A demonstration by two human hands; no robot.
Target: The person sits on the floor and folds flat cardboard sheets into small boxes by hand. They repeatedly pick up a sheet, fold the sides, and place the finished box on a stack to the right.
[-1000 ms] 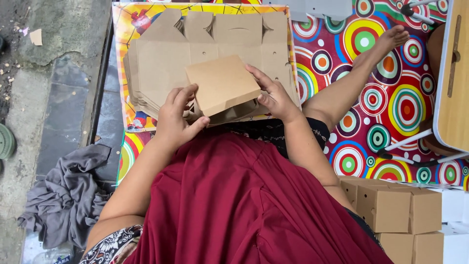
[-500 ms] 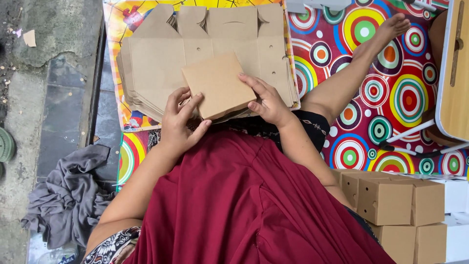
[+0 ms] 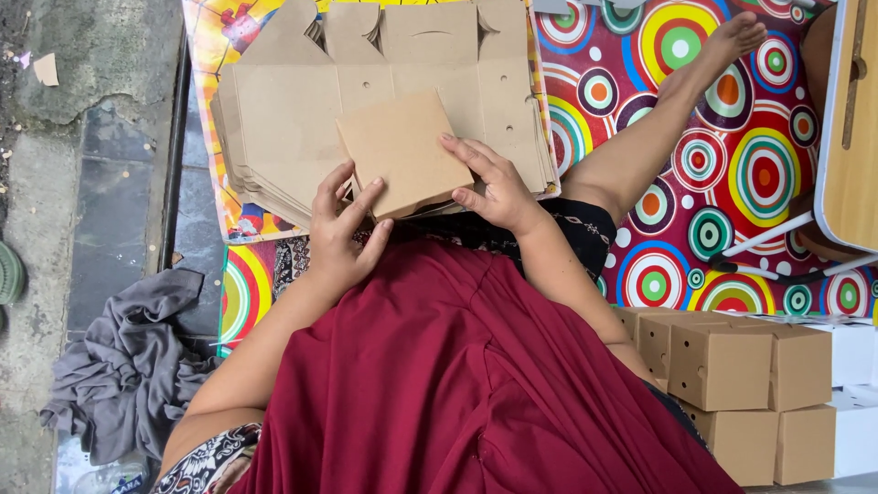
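both hands grip a brown cardboard piece (image 3: pixel 402 151) over the lap: the left hand (image 3: pixel 340 229) curls its fingers onto its near edge, the right hand (image 3: pixel 494 187) clamps its right side. it lies above a stack of flat box blanks (image 3: pixel 274 128). folded boxes (image 3: pixel 732 366) stand at the right.

One half-folded cardboard box (image 3: pixel 402 151), one stack of flat blanks (image 3: pixel 274 137), four finished boxes (image 3: pixel 722 366).

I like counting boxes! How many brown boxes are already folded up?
4 show: two brown boxes on top, two beneath, at lower right. More may hide behind them.
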